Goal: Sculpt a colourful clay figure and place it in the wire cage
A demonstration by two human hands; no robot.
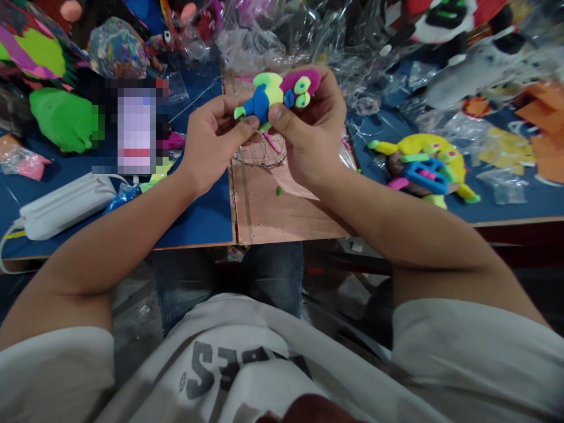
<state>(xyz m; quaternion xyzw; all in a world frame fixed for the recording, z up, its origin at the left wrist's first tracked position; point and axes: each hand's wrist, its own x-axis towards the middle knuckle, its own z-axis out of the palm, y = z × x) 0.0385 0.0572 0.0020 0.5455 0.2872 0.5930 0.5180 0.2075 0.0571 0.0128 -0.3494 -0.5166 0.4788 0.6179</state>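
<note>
Both hands hold a small clay figure [272, 94] above the table, lying sideways. Its round magenta head with yellow-green eyes points right, and its body is blue and yellow-green. My left hand [215, 138] pinches the blue and green leg end between thumb and fingers. Around the head and upper body, my right hand [315, 126] is closed, its thumb pressed on the front. Most of the fingers behind the figure are hidden. Below the hands, a tangle of thin wire [259, 155] and a pink strip [272, 142] lie on the wooden board [291, 217].
To the right lies a yellow, blue and green clay figure [429, 167]. At left are a green clay lump [66, 119], a blurred-out phone [136, 126] and a white power strip [68, 205] with a cable. Clear plastic wrap [255, 44] and more clay models crowd the back.
</note>
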